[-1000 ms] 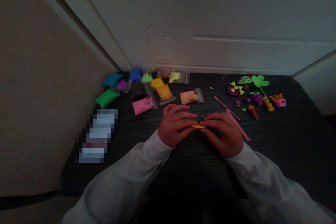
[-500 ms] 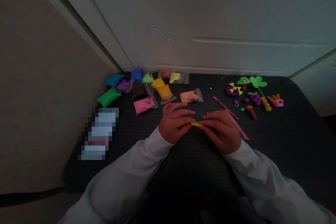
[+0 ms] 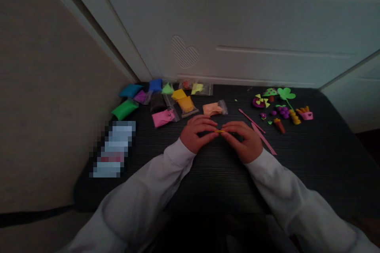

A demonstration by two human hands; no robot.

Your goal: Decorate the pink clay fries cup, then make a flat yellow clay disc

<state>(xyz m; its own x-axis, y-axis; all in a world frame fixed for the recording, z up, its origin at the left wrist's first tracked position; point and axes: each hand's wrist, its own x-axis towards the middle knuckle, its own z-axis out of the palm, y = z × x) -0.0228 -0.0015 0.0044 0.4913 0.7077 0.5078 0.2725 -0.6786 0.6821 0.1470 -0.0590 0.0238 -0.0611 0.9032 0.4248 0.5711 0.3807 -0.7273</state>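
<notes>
Between my two hands is a small, thin piece of yellow clay (image 3: 219, 131), seen nearly edge-on. My left hand (image 3: 197, 134) pinches its left end with thumb and fingertips. At the right end, the thumb and fingers of my right hand (image 3: 244, 140) are closed on the same piece. Right of that hand lie a thin pink stick tool (image 3: 251, 120) and a flat pink clay knife (image 3: 265, 140) on the dark table (image 3: 213, 182). A packet of peach clay (image 3: 212, 109) rests just beyond my fingers.
Clay packets in several colours, among them green (image 3: 125, 109), pink (image 3: 162, 118) and orange (image 3: 186, 104), lie at the back left. A pixelated phone-like object (image 3: 114, 150) is at the left. Small clay models, including a purple grape bunch (image 3: 283, 112) and a green clover (image 3: 286, 93), stand at the right.
Both hands have shifted slightly up in the picture, and my right hand a little left. The yellow piece is now turned more edge-on. The view has moved slightly.
</notes>
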